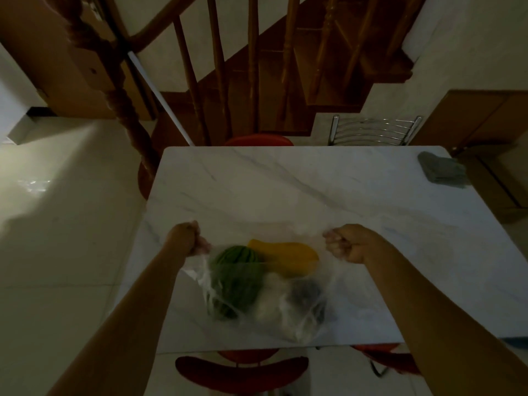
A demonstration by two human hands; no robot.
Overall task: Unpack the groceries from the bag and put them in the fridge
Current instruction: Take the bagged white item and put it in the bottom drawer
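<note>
A clear plastic bag lies on the white marble table near its front edge. Inside it I see a round striped green fruit, a yellow fruit, something white and a dark item, all blurred. My left hand grips the bag's left edge in a fist. My right hand grips the right edge the same way, and the bag's mouth is stretched between them.
A folded grey cloth lies at the table's far right corner. Red chairs stand at the near side and far side, and a chrome chair back stands beyond the table. A wooden staircase rises behind.
</note>
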